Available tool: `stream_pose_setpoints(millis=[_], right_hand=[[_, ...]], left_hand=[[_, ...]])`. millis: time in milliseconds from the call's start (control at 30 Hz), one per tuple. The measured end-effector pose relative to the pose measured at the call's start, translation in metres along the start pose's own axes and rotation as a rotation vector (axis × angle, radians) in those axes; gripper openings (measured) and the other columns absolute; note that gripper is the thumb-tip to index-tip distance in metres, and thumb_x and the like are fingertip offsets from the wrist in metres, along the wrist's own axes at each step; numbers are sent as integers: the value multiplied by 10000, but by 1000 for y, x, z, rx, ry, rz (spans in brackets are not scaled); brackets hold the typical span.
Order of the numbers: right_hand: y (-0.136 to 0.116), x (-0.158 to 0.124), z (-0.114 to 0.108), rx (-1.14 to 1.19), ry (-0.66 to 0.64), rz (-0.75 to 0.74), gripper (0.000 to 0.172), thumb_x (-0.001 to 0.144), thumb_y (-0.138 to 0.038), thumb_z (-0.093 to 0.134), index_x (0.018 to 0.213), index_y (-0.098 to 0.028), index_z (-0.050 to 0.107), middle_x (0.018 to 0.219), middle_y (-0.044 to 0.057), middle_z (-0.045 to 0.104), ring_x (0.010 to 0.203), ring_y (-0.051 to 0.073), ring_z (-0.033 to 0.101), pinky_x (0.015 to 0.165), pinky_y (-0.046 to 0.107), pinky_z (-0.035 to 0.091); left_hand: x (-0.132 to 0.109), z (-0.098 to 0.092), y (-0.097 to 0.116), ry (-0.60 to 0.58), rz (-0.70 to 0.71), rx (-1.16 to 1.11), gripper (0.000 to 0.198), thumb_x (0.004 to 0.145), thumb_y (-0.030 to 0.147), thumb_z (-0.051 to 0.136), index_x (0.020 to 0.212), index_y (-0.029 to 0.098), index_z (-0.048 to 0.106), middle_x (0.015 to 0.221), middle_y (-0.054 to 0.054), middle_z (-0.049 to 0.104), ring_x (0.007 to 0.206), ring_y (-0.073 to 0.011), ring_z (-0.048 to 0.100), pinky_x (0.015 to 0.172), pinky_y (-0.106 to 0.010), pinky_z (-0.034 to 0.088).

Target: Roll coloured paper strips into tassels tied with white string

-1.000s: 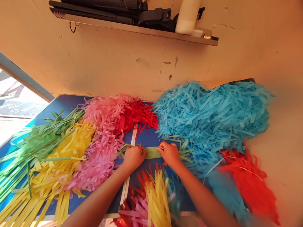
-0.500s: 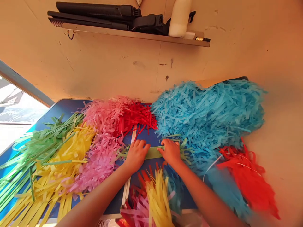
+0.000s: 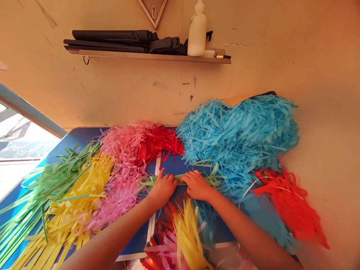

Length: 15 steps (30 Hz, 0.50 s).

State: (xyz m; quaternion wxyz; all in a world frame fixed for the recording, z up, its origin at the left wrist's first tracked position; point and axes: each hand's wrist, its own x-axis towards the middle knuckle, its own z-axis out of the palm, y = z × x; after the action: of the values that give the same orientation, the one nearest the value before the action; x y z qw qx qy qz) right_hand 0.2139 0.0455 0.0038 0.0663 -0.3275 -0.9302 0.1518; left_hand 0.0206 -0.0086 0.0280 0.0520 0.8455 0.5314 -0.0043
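Note:
A light-green strip of fringed tissue paper point(image 3: 180, 179) stretches between my two hands, with cut fringes sticking out at both ends. My left hand point(image 3: 164, 188) is closed around its left part, and my right hand point(image 3: 197, 185) grips the right part, knuckles up. Only a narrow band shows between the hands; what lies under the fingers is hidden. Just in front of me is a multicoloured bunch of fringe, its yellow strands point(image 3: 188, 232) on top. Right of my right hand spreads a large heap of light-blue fringe point(image 3: 239, 131).
Pink fringe point(image 3: 120, 142), red fringe point(image 3: 161, 142), yellow fringe point(image 3: 90, 180) and green fringe point(image 3: 62, 180) cover the left of the blue table point(image 3: 80, 135). More red fringe point(image 3: 292, 204) lies right. Above, a wall shelf point(image 3: 157, 57) holds a white bottle point(image 3: 197, 33) and black tools.
The flat green band between my hands has become narrower and looks gathered. My fingers have shifted along it, bringing the hands slightly closer together. The view has tilted up, showing more of the wall.

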Motion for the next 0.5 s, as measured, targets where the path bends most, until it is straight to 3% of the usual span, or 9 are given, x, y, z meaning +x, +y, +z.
stream_pose_setpoints(millis=[100,200,500], right_hand=[[11,2,-2,49,17,34,330,725,-44,528,1004,-185,632,991,52,661,947,216,562,821,330,312],[20,5,-5,102,29,83,289,740,-46,522,949,-182,669,972,43,679,895,197,591,810,317,316],[31,14,-13,231,13,181,109,840,-188,653,789,-221,744,921,-7,701,843,148,630,813,286,338]], left_hand=[[-4,4,-8,26,-43,-39,313,858,51,438,1011,192,672,1029,-98,671,992,-260,622,1126,-542,209],[-6,8,-12,68,-106,-84,285,833,140,540,1078,203,670,1117,-93,666,1061,-270,603,1130,-538,218],[-8,15,-25,103,-253,-174,255,960,335,477,976,264,722,1032,-48,729,1013,-232,632,1043,-475,329]])
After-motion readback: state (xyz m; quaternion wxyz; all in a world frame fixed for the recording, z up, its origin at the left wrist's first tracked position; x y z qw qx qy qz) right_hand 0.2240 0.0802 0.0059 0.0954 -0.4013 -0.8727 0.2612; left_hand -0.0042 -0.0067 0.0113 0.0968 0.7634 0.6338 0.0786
